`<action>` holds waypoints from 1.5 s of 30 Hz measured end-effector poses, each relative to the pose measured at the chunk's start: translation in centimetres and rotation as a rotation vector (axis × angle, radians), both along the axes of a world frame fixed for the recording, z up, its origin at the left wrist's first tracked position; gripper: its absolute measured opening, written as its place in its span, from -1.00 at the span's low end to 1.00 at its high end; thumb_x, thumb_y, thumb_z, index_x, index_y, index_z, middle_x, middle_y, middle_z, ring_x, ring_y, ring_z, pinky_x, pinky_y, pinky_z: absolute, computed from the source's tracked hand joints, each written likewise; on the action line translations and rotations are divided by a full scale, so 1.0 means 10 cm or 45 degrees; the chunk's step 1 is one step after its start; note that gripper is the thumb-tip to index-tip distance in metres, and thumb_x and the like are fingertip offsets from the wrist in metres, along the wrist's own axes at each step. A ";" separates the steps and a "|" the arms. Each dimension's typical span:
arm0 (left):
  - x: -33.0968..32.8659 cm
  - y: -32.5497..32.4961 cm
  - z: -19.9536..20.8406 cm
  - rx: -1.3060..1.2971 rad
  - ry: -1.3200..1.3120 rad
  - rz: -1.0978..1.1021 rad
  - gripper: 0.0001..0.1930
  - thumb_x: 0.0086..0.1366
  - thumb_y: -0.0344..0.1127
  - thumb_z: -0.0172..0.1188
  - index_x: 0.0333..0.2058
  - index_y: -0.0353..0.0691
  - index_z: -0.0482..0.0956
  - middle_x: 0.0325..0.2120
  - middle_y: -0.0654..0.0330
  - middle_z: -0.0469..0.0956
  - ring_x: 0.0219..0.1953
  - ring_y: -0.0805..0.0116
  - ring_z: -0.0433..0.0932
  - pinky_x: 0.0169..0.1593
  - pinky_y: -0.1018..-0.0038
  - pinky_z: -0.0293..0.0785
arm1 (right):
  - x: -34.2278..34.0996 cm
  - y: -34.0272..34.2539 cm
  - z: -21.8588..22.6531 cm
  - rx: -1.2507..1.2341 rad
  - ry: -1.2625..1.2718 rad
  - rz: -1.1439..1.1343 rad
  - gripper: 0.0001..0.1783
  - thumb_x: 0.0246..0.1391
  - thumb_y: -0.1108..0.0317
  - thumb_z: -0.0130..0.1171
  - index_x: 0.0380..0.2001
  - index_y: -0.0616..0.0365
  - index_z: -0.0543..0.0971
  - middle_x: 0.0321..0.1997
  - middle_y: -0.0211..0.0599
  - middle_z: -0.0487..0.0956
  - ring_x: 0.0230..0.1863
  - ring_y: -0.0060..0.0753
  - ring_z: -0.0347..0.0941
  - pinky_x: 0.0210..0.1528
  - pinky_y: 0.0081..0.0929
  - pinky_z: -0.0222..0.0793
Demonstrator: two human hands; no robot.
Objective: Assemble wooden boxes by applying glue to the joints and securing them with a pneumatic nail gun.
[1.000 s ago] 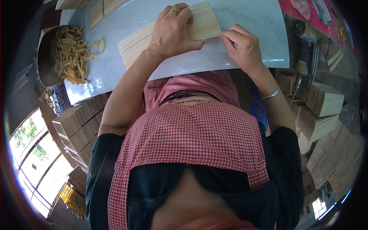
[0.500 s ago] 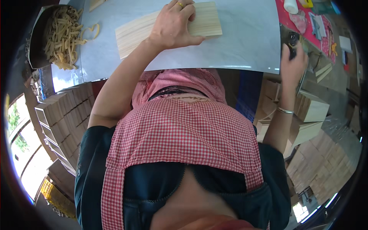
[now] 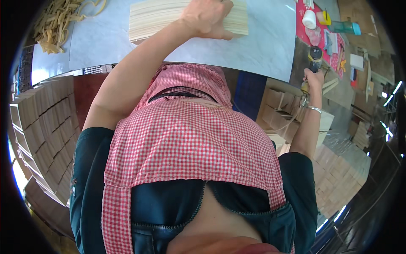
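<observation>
My left hand (image 3: pixel 207 19) lies across a pale, straight-grained wooden block (image 3: pixel 158 19) on the table. Its thumb reaches along the near edge, and its curled fingers are on the block's upper face, partly cut off by the top of the picture. Beyond the table's right edge, my right hand (image 3: pixel 314 78) is wrapped round a hand-held power tool (image 3: pixel 315 57) with a dark round head and a yellowish body. A thin hose (image 3: pixel 292 122) hangs by my right wrist. The tool is away from the block.
The white marbled table (image 3: pixel 182 51) carries a heap of wood shavings (image 3: pixel 53 25) at the left. A red cloth with a white bottle (image 3: pixel 309 19) and a teal bottle (image 3: pixel 344 27) lies at the right. Wooden boxes (image 3: pixel 46 122) are stacked on the left, more at lower right (image 3: pixel 342 173).
My right hand has swung the tool up into fuller view, its head now pointing away from me. My left hand stays on the block, and the view has shifted.
</observation>
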State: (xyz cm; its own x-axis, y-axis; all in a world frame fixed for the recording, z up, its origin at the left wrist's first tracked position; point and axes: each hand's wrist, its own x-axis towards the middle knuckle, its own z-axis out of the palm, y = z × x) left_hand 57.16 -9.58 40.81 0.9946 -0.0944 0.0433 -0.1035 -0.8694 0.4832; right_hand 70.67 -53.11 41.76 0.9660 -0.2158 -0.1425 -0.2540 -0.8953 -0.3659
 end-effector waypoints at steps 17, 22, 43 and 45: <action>-0.10 -0.02 0.23 -0.072 0.222 0.085 -0.41 -0.14 0.10 0.44 -0.25 -0.29 0.64 -0.19 -0.07 0.57 -0.10 -0.04 0.55 0.11 0.17 0.43 | -1.45 1.80 1.21 0.484 0.268 0.530 -0.75 0.08 0.32 0.43 -0.45 0.29 0.61 -0.68 -0.45 0.48 -0.75 -0.64 0.29 -0.70 -0.64 0.24; -0.09 -0.03 0.22 -0.041 0.217 0.076 -0.42 -0.15 0.10 0.44 -0.27 -0.27 0.63 -0.20 -0.06 0.57 -0.11 -0.03 0.55 0.09 0.16 0.44 | -1.42 1.84 1.19 0.486 0.314 0.545 -0.75 0.10 0.31 0.42 -0.45 0.29 0.62 -0.69 -0.46 0.47 -0.75 -0.66 0.27 -0.72 -0.65 0.21; -0.87 0.82 0.14 -0.117 0.296 0.111 -0.31 -0.15 0.03 0.57 -0.15 -0.26 0.46 0.28 -0.25 0.27 0.39 -0.24 0.18 0.40 -0.27 0.09 | -1.36 1.79 1.19 0.486 0.135 0.754 -0.80 0.10 0.38 0.39 -0.42 0.31 0.63 -0.68 -0.44 0.50 -0.76 -0.65 0.29 -0.71 -0.64 0.22; -1.08 1.23 0.06 -0.132 0.667 0.173 -0.40 -0.16 -0.08 0.55 -0.21 -0.23 0.45 0.19 -0.20 0.34 0.30 -0.18 0.27 0.34 -0.10 0.22 | -1.41 1.78 1.20 0.487 0.151 0.728 -0.81 0.10 0.38 0.39 -0.41 0.31 0.63 -0.67 -0.44 0.50 -0.76 -0.65 0.29 -0.71 -0.65 0.22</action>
State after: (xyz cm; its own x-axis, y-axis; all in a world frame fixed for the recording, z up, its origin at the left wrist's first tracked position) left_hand 46.34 2.72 41.41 0.8884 0.0145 -0.4589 0.2835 -0.8035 0.5234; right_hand 56.52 -35.31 53.74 0.8862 0.4084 -0.2188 0.1610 -0.7143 -0.6811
